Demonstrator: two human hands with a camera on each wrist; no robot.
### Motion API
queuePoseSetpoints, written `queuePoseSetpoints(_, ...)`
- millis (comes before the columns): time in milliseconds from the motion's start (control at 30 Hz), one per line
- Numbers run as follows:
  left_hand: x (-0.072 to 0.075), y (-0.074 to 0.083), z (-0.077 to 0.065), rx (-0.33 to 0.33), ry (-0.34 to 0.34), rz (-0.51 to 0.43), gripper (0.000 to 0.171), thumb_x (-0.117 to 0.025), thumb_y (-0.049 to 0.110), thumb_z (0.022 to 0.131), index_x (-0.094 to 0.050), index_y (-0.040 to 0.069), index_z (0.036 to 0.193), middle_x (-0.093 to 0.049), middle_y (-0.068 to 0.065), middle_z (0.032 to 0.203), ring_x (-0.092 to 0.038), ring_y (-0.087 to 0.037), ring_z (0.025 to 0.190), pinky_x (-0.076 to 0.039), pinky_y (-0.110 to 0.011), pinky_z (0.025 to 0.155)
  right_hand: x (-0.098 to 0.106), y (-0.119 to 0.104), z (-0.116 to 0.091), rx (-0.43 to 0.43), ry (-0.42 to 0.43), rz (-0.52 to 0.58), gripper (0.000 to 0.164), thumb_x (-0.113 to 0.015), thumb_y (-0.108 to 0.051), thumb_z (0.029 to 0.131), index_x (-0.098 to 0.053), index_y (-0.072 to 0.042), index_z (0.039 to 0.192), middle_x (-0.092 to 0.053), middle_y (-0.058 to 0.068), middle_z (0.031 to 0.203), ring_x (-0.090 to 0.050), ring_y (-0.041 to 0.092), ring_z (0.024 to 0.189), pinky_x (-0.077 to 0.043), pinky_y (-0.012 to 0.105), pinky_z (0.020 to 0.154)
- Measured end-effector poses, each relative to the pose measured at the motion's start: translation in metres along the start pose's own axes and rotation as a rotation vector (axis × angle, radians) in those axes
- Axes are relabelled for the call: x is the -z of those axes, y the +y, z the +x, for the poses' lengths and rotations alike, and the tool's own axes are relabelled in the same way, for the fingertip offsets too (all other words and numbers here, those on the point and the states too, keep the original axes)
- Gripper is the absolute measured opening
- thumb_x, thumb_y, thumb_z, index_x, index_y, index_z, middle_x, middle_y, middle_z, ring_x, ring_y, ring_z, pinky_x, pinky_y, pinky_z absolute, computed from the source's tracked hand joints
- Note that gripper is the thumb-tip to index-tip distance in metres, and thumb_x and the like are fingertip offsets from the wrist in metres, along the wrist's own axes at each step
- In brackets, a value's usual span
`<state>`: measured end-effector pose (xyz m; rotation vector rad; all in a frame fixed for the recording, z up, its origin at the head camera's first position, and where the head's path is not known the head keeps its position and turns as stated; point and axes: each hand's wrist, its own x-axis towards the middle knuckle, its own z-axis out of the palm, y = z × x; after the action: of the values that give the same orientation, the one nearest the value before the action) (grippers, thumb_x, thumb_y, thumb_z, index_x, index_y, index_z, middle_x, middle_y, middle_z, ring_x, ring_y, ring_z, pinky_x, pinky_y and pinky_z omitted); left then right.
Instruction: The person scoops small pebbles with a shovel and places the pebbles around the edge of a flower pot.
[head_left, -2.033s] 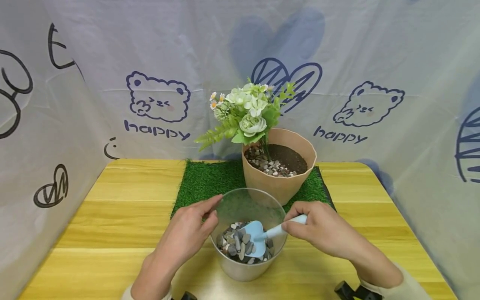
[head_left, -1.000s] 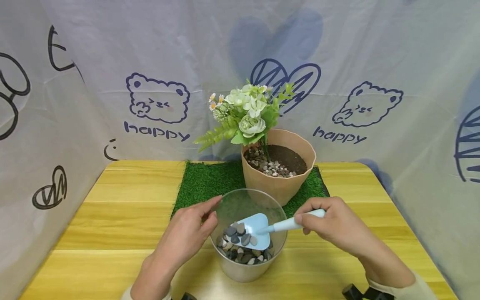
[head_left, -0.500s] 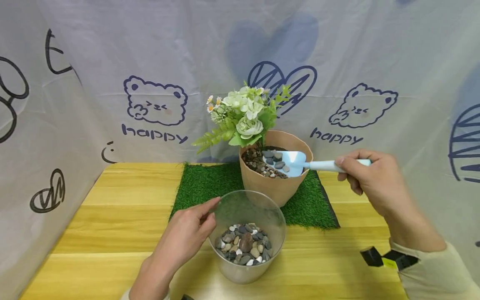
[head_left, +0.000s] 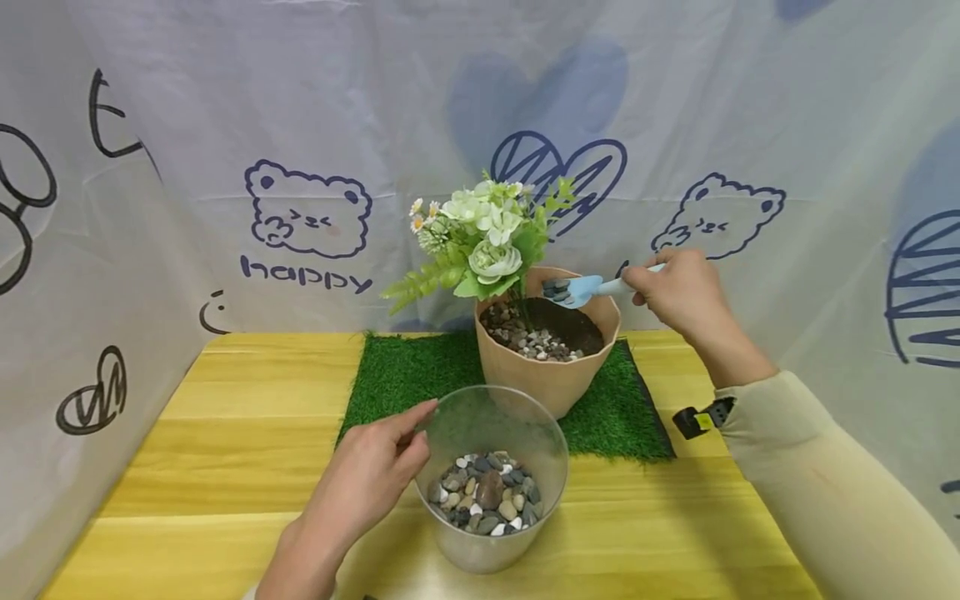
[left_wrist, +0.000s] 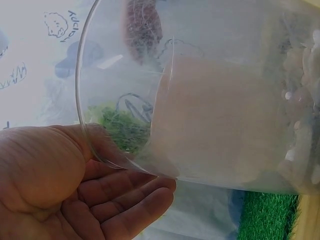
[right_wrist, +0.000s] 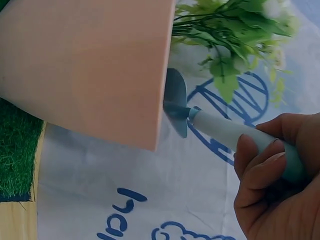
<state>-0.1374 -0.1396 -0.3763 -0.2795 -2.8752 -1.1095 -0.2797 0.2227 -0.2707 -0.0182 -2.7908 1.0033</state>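
Note:
My right hand (head_left: 678, 292) grips the pale blue handle of a small trowel (head_left: 581, 291). Several grey pebbles (head_left: 557, 290) lie on its blade, above the soil at the back of the peach flowerpot (head_left: 540, 387). In the right wrist view, curled fingers (right_wrist: 260, 175) wrap the handle and the blade shows just over the pot's rim. My left hand (head_left: 375, 467) rests against the left rim of a clear plastic bucket (head_left: 491, 554), its index finger straight. In the left wrist view, the other fingers (left_wrist: 125, 205) lie loose beside the wall. Mixed stones (head_left: 487, 496) cover the bucket's bottom.
White and green flowers (head_left: 487, 237) rise from the pot's left side, near the trowel. Small pebbles (head_left: 536, 343) cover part of the dark soil (head_left: 573, 325). The pot stands on a green turf mat (head_left: 405, 379) on a wooden table (head_left: 225, 467). A printed cloth (head_left: 420, 108) hangs behind.
My right hand has lifted a trowelful of pebbles from the bucket and carried it up to the flowerpot, now towards its back. The left hand stays at the bucket's rim.

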Motion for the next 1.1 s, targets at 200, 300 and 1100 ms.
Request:
queuePoseSetpoints(200,-0.001,0.0,0.0,-0.003,0.005,-0.004,0.049,-0.059,0.016,0.101,-0.062,0.026,0.149,-0.05,0.008,0.06,-0.034,-0.004,0.045,-0.033,-0.024,0.042,-0.011,-0.003,0.007,0.008,0.001,-0.052,0.034,-0.061,-0.03,0.097,-0.08,-0.002,0.093,-0.077,0.009,0.077,-0.037,0.016,0.045,-0.032,0.032,0.043)
queuePoseSetpoints(300,-0.001,0.0,0.001,-0.007,0.009,-0.002,0.049,-0.06,0.016,0.101,-0.063,0.026,0.149,-0.05,0.009,0.06,-0.034,-0.004,0.045,-0.033,-0.024,0.042,-0.014,-0.004,0.008,0.017,0.008,-0.059,0.034,-0.061,-0.03,0.096,-0.078,-0.002,0.089,-0.077,0.01,0.077,-0.039,0.016,0.044,-0.033,0.032,0.043)
queuePoseSetpoints(1100,-0.001,-0.002,0.001,0.001,0.013,-0.014,0.05,-0.059,0.016,0.1,-0.062,0.027,0.149,-0.049,0.009,0.059,-0.033,-0.004,0.045,-0.031,-0.023,0.041,-0.02,-0.011,-0.002,0.145,0.044,-0.213,0.032,-0.057,-0.029,0.099,-0.072,-0.001,0.103,-0.056,0.004,0.059,-0.044,0.019,0.047,-0.036,0.034,0.045)
